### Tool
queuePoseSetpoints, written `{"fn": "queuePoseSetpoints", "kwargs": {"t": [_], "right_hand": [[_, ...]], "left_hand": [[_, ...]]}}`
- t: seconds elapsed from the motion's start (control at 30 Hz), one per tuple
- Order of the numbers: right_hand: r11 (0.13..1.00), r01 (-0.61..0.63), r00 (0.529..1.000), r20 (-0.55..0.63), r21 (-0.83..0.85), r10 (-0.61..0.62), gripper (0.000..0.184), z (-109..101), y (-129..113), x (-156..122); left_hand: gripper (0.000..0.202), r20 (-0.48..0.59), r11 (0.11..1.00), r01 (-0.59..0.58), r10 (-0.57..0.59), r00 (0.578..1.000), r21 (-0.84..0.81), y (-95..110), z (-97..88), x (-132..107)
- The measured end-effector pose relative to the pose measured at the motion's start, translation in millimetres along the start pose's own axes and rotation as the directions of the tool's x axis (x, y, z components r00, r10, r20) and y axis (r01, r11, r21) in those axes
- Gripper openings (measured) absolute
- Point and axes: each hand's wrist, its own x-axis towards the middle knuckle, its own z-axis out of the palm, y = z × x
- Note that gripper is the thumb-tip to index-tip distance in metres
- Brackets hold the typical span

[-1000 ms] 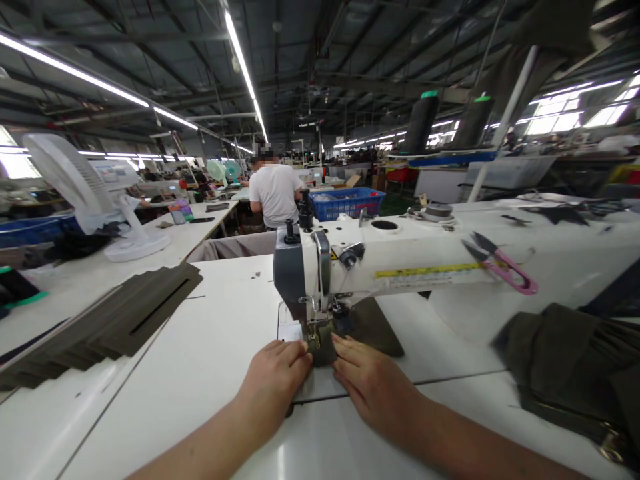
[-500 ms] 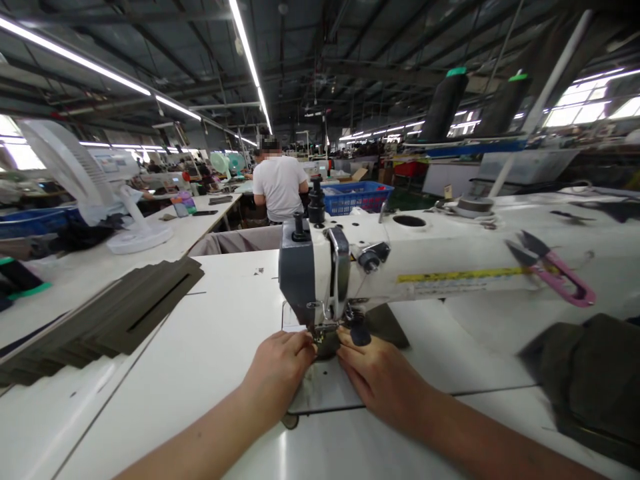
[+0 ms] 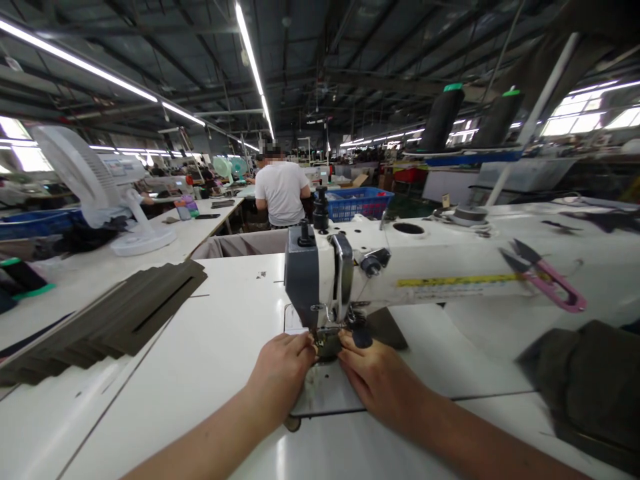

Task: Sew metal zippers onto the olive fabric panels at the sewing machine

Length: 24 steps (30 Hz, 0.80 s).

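The small dark fabric piece lies on the metal plate under the presser foot of the white sewing machine. Since a second ago less of it shows in front of the foot: then a wider olive patch lay between the fingertips, now only a narrow bit remains there, while a dark flap of cloth shows behind the needle. Both hands have also crept closer to the foot over that second.

The left hand sits just left of the piece, fingers curled, tips pressed against its edge beside the foot. The right hand lies just right of it, fingers stretched forward and flat, tips touching the cloth at the foot. Neither hand is clenched around anything; both press and pinch the piece down on the plate, which lies between them.

Pink thread snips rest on the machine's arm, well to the right. A heap of olive cloth lies on the counter at the right, and a stack of cut dark panels at the left. A white fan stands on the next counter, and a person in a white shirt sits farther back.
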Motion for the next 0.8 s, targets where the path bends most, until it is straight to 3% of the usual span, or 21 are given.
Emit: {"fn": "queuePoseSetpoints", "kwargs": {"t": [0.17,0.3,0.43,0.53,0.63,0.7,0.77,0.8], "right_hand": [[1.0,-0.016,1.0,-0.015,0.02,0.016,0.022,2,-3,0],[1.0,-0.008,1.0,-0.001,0.011,0.008,0.017,-4,10,-1],[0.948,-0.079,0.997,-0.042,-0.308,0.07,0.012,-18,24,-9],[0.891,-0.115,0.992,-0.008,-0.44,0.125,0.014,-23,4,-25],[0.968,-0.107,0.992,0.042,-0.226,0.12,0.013,-24,-39,-49],[0.987,-0.155,0.985,0.074,-0.032,0.157,0.014,-25,-65,-66],[0.938,-0.308,0.945,0.165,0.161,0.282,0.017,-29,-83,-79],[0.863,-0.426,0.897,0.254,0.273,0.362,0.019,-31,-89,-83]], "left_hand": [[0.008,-0.039,0.999,0.031,-0.032,0.999,-0.031,1,4.1,1],[0.007,-0.047,0.997,0.06,-0.062,0.997,-0.05,-3,3.7,0],[0.006,-0.067,0.988,0.054,-0.064,0.996,-0.143,8,-13.8,-6],[0.024,-0.072,0.974,-0.084,0.071,0.995,-0.212,37,-32.8,-12],[0.04,-0.01,0.95,-0.208,0.211,0.977,-0.235,64,-40.4,-16],[0.035,0.037,0.931,-0.229,0.249,0.968,-0.283,69,-36.4,-18],[0.029,0.071,0.902,-0.186,0.23,0.971,-0.389,64,-29.9,-19],[0.028,0.084,0.881,-0.129,0.187,0.979,-0.455,61,-27.5,-19]]}}
